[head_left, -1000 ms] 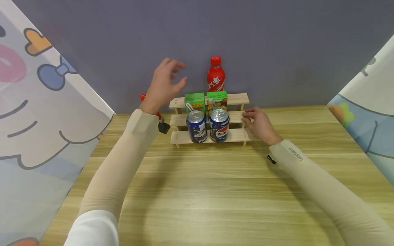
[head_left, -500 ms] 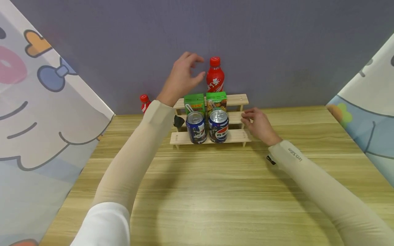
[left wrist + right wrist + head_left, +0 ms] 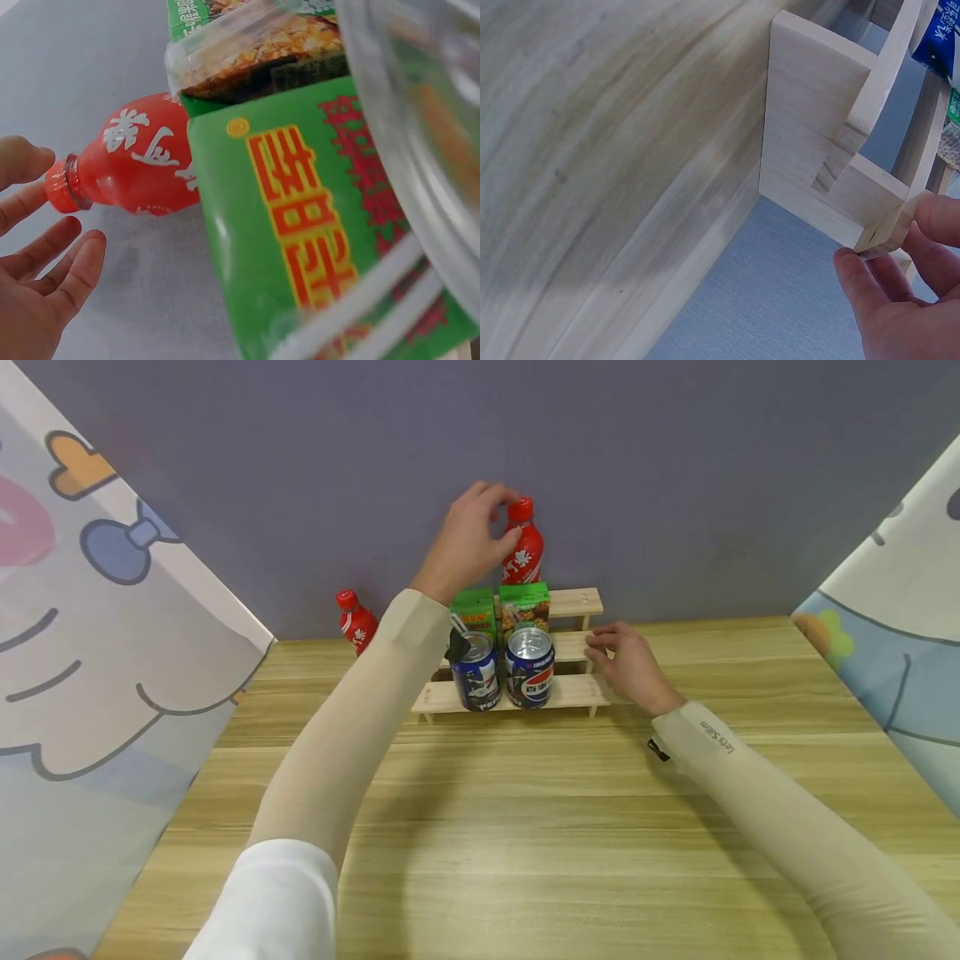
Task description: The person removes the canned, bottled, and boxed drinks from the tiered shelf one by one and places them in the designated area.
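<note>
One red bottle stands at the back of a stepped wooden rack, its base hidden by green cartons. The left hand arches about its cap, fingers spread and loosely bent; I cannot tell whether any fingertip touches. The right hand pinches the end of the middle board between thumb and fingers. A sideways knock at the cap could tip the bottle, since it is tall and narrow-necked. The left wrist (its black tab overlaps a can's lid in the head view) could brush a can or carton off its step, and a tug from the right hand would jolt everything. Pale, straight-edged boards join flat wooden side pieces; the bottle is glossy and round-shouldered, the cartons boxy, the cans squat with shiny metal lids.
</note>
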The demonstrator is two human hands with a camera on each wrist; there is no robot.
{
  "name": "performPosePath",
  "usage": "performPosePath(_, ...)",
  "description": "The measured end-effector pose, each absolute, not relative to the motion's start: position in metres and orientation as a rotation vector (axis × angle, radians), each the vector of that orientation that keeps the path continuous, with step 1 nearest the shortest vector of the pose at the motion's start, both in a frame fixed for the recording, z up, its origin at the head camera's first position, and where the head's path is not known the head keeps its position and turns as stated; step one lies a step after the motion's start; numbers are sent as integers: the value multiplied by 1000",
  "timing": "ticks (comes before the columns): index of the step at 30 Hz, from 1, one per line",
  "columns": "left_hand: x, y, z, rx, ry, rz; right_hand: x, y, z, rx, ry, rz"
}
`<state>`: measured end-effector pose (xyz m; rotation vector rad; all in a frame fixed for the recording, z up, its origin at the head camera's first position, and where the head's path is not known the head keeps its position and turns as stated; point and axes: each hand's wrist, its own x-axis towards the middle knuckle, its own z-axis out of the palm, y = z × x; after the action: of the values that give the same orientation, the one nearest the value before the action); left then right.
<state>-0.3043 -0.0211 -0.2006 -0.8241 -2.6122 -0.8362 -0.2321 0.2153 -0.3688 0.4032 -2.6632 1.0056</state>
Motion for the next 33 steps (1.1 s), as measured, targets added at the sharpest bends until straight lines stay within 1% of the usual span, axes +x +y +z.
performPosePath(13, -308, -9, -198, -777, -2710, -871, -231, 211, -369, 437, -2630, 1010)
performPosePath(21, -309, -8, -198, -777, -2672, -797, -232, 211, -367, 443, -2630, 1025)
performPosePath(33, -313, -25, -201, -720, -2586, -815, -230, 211, -368, 425, -2645, 1036)
